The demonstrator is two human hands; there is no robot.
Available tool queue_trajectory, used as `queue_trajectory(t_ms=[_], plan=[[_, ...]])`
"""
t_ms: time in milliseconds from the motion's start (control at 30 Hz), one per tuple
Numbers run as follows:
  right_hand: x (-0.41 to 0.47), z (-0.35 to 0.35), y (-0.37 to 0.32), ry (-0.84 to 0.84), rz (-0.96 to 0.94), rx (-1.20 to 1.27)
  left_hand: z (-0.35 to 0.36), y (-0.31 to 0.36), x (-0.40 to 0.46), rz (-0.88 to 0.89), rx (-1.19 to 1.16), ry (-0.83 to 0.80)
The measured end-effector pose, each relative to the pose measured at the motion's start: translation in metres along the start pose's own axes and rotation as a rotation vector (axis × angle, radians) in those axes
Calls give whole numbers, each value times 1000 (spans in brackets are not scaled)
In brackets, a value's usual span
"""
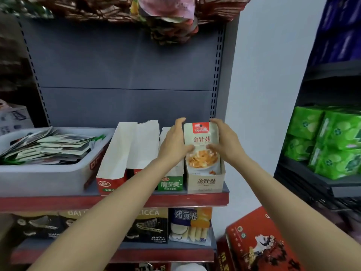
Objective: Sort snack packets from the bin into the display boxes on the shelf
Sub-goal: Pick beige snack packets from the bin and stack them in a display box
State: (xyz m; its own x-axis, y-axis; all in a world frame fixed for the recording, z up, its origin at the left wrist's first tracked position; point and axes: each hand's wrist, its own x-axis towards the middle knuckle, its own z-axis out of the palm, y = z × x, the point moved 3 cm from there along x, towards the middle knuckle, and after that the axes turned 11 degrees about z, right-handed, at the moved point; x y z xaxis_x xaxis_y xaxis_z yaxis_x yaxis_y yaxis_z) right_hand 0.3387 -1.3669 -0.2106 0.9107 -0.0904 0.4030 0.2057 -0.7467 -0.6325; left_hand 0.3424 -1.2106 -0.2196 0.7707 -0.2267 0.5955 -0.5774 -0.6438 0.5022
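Here both hands grip a flat glossy packet upright in its cardboard box.

Packet's base hidden in beige box.

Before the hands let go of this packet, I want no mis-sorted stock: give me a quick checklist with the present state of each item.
1. Packet matches box: ok. The packet and the beige display box bear the same printed characters.
2. Both hands hold it: ok. The left hand and the right hand grip its two edges, thumbs on the front.
3. Packet upright, facing out: ok.
4. Packet fully seated: cannot tell. Its lower end is inside the box, the bottom hidden.
5. Room behind it: cannot tell, hidden by the packet.
6. More to sort: ok. The grey bin at the shelf's left holds many packets.
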Motion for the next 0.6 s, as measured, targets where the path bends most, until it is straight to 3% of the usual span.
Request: queue_trajectory(t_ms=[200, 400, 600], plan=[[-4, 9, 6, -8, 59, -107, 5, -1, 2, 69, 300, -89], [-13, 15, -4, 48, -33, -153, -4, 0, -3, 132, 279, -39], [-25, 41, -56, 2, -135, 13, -59, -13, -33, 173, 238, 124]])
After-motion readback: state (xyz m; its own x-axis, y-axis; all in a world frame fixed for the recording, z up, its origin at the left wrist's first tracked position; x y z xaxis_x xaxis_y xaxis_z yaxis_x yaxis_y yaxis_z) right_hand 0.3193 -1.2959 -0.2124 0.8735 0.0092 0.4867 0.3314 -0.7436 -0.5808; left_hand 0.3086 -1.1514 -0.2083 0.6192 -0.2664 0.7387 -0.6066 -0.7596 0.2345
